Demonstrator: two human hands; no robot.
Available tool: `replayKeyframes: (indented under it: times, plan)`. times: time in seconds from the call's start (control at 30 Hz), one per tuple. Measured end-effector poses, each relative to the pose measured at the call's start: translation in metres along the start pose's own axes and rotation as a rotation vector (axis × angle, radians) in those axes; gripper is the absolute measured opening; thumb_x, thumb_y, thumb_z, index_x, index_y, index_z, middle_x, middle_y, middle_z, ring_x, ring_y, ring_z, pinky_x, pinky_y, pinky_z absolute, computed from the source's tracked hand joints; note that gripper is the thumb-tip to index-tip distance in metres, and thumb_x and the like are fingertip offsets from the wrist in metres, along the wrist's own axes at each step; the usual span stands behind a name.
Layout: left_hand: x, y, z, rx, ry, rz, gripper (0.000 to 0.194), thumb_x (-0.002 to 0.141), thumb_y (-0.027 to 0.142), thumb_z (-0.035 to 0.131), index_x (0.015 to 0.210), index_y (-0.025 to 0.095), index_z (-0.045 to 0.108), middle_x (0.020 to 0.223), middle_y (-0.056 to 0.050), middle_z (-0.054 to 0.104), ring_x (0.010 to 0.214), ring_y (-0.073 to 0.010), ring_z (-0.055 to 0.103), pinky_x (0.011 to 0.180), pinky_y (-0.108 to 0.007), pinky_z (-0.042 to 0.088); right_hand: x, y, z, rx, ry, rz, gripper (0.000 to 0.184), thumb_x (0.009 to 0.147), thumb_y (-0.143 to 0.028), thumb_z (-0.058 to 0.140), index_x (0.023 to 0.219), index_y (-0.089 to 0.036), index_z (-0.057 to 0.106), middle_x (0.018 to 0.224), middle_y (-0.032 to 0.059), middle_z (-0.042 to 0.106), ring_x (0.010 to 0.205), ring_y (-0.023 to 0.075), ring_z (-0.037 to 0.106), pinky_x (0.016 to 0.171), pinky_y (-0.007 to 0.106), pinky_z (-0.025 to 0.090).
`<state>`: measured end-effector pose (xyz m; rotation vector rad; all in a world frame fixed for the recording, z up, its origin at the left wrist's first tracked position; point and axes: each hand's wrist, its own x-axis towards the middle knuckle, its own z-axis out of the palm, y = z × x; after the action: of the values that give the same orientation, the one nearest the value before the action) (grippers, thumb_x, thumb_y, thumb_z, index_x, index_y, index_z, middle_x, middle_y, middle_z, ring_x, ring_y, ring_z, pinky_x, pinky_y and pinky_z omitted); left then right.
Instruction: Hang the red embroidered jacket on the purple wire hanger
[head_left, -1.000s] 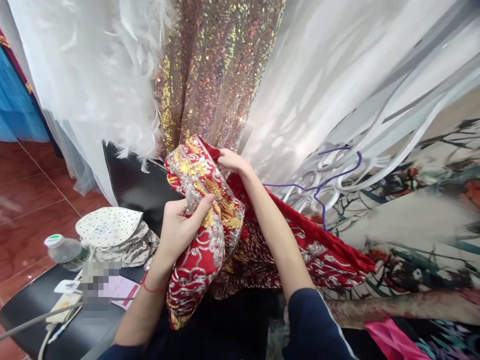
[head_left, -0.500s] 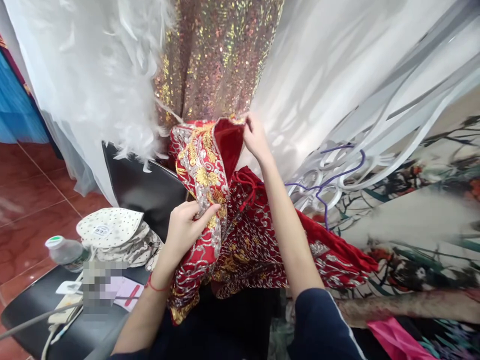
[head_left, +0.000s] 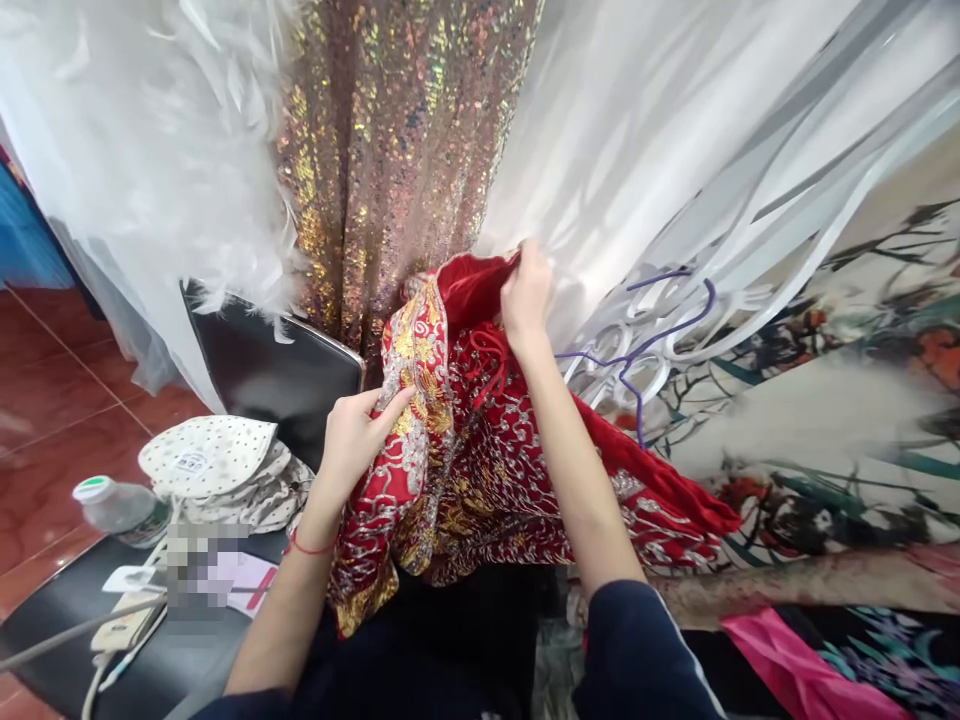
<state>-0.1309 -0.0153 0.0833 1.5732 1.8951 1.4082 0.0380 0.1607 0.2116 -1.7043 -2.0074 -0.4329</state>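
Observation:
A red garment [head_left: 495,480] with gold and silver embroidery is spread over my lap, its plain red lining showing at the lifted edge. My left hand [head_left: 356,435] grips the embroidered front panel, thumb on top and fingers beneath. Higher up, my right hand [head_left: 528,295] pinches the garment's upper edge and holds it raised. Red cord ties [head_left: 487,365] hang just below that hand. Behind my right forearm lies a purple hanger [head_left: 634,360], close to the garment's right part.
At left, a black chair [head_left: 45,610] carries a plastic bottle [head_left: 124,510], a dotted cloth hat [head_left: 210,460] and a white power strip with cables [head_left: 124,620]. A sequined cloth [head_left: 405,130] and white feathered fabric [head_left: 172,150] hang ahead. White hangers [head_left: 675,350] and floral fabric [head_left: 825,430] are at right.
My right hand has drawn the garment's upper edge to the right, exposing more red lining. My left hand still holds the panel. The view has shifted slightly.

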Motion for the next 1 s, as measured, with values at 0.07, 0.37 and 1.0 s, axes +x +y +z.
replayKeyframes:
  times: [0.07, 0.37, 1.0]
  plan:
    - [0.002, -0.001, -0.001, 0.023, 0.025, 0.013, 0.055, 0.084, 0.059, 0.055, 0.058, 0.020, 0.027, 0.060, 0.003, 0.023, 0.061, -0.0104, 0.021, 0.057, -0.028, 0.019, 0.000, 0.005, -0.010, 0.035, 0.111, -0.027, 0.054, 0.099, -0.008, 0.019, 0.147, -0.011, 0.044, 0.132, 0.0220, 0.062, 0.122, 0.0254, 0.060, 0.097, 0.037, 0.045]
    - [0.002, -0.002, 0.016, -0.012, -0.046, -0.027, 0.056, 0.086, 0.061, 0.051, 0.060, 0.021, 0.023, 0.061, 0.004, 0.020, 0.062, -0.0107, 0.019, 0.058, -0.028, 0.018, -0.024, 0.022, -0.011, -0.044, -0.459, 0.056, 0.038, 0.090, -0.016, 0.048, 0.119, -0.009, 0.071, 0.123, 0.0232, 0.070, 0.117, 0.0332, 0.067, 0.091, 0.037, 0.050]
    - [-0.014, 0.014, 0.050, 0.381, 0.304, 0.022, 0.025, 0.082, 0.034, 0.068, 0.091, 0.019, 0.051, 0.108, -0.016, 0.055, 0.103, -0.0343, 0.053, 0.090, -0.047, 0.044, -0.085, 0.006, 0.004, 0.004, -0.244, -0.013, 0.039, 0.099, -0.032, 0.036, 0.105, -0.015, 0.071, 0.099, 0.0184, 0.077, 0.095, 0.0294, 0.074, 0.079, 0.033, 0.049]
